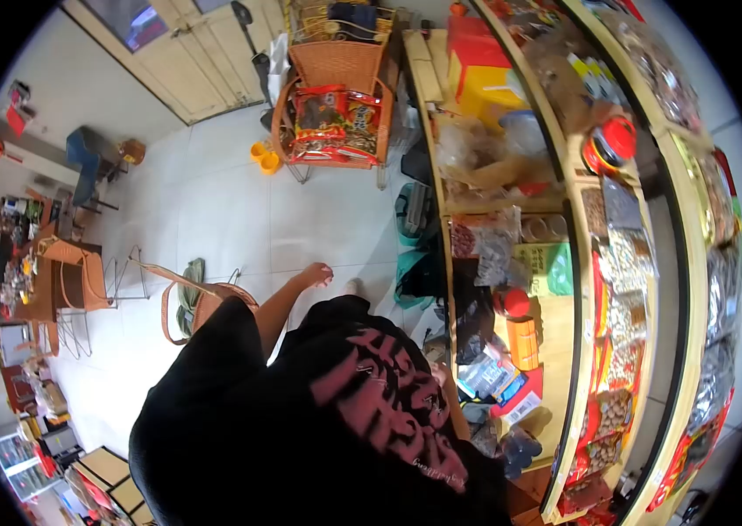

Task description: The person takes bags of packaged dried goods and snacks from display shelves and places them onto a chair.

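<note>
My left hand (pixel 318 274) hangs out over the pale tiled floor (pixel 222 203), its fingers loosely bent and somewhat apart, with nothing seen in it. Close to my body on the other side, a small part of my right hand (pixel 439 372) shows beside the wooden shelf (pixel 574 351); its fingers are hidden. Nearest to that hand are a blue and white plastic packet (pixel 487 379), dark bags and an orange cylinder (pixel 522 344) on the lower shelf. A red-lidded jar (pixel 511 303) stands just beyond the cylinder.
Upper shelf levels carry bagged nuts (pixel 625 317) and another red-lidded jar (pixel 609 145). Ahead, a wicker chair (pixel 336 66) holds red snack bags (pixel 321 114). Yellow cups (pixel 267 159) sit on the floor. Teal bins (pixel 414 277) line the shelf's foot. A woven chair (pixel 213 302) is at left.
</note>
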{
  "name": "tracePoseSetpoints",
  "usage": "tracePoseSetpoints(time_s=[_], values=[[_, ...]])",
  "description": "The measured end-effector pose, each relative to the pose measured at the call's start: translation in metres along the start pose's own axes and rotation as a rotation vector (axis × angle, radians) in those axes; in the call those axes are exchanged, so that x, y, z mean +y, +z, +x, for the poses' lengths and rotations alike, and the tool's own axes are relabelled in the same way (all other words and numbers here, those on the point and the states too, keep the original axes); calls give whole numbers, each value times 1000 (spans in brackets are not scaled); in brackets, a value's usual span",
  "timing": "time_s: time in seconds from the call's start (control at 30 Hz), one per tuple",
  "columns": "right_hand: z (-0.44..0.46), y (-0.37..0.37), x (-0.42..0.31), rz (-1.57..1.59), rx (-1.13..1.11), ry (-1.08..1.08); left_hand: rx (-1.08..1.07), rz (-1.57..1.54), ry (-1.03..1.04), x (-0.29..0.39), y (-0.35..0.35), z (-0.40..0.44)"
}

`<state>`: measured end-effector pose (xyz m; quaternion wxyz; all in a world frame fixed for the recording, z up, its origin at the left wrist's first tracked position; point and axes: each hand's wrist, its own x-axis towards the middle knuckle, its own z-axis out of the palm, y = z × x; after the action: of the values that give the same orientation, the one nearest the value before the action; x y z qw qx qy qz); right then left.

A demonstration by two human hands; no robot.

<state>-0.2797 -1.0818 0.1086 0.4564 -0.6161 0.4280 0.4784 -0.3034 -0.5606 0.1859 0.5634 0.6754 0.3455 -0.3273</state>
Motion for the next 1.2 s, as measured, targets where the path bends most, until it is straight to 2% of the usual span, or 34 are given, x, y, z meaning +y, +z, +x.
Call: tracePoseSetpoints(time_s=[0.07, 0.13, 0.2, 0.27, 0.33, 0.4, 0.43, 0.5, 0.53, 0.57, 0.63, 0.67, 0.7, 0.73, 0.77, 0.83, 0.9, 0.97, 1.0, 1.03, 1.1, 1.13, 1.17, 1.2], values=[[-2, -1, 7, -184, -51, -74, 159, -103, 172, -13, -21, 2], [6, 10, -9, -371, -86, -173, 195, -188, 135, -33, -45, 4], [12, 33, -33, -550, -112, -277, 227, -277, 82, -81, -61, 6], [16, 61, -64, -707, -142, -392, 310, 51, 28, -150, -79, 23], [22, 89, -97, -856, -169, -540, 515, 200, -191, -186, -75, 7], [36, 116, -130, -1002, -196, -731, 365, -228, -385, -203, -73, -19], [39, 130, -148, -1087, -214, -865, 358, -237, -398, -207, -71, -28], [82, 149, -184, -1299, -275, -1332, 313, -586, -458, -210, -63, -47], [84, 161, -202, -1367, -277, -1525, 289, -620, -440, -221, -60, -44], [102, 171, -221, -1357, -284, -1622, 300, -676, -452, -223, -55, -43], [29, 216, -255, -989, -206, -1218, 319, -802, -416, -217, -42, -47], [-8, 237, -274, -1001, -217, -1211, 259, -637, -353, -228, -36, -31], [-35, 256, -291, -824, -236, -897, 199, -470, -289, -239, -31, -17], [-46, 272, -305, -642, -245, -585, 310, -602, -375, -211, -28, -30], [-42, 285, -316, -647, -250, -577, 336, -697, -239, -195, -27, -37], [-33, 299, -333, -763, -203, -553, 366, -812, -280, -242, -3, 36], [-15, 307, -345, -779, -203, -523, 341, -721, -194, -211, -26, 27], [41, 310, -361, -1031, -249, -683, 335, -686, -156, -176, -49, 23], [90, 304, -370, -1439, -362, -1503, 371, -824, -147, -171, -55, 34], [83, 307, -383, -1439, -372, -1498, 409, -955, -139, -166, -64, 40], [34, 326, -407, -1461, -425, -1343, 364, -1097, -325, -132, -88, 47], [47, 326, -418, -1496, -408, -1442, 338, -1001, -312, -117, -103, 51], [38, 334, -428, -1487, -407, -1432, 333, -991, -321, -100, -122, 52], [19, 342, -442, -1258, -297, -963, 341, -935, -318, -77, -141, 54]])
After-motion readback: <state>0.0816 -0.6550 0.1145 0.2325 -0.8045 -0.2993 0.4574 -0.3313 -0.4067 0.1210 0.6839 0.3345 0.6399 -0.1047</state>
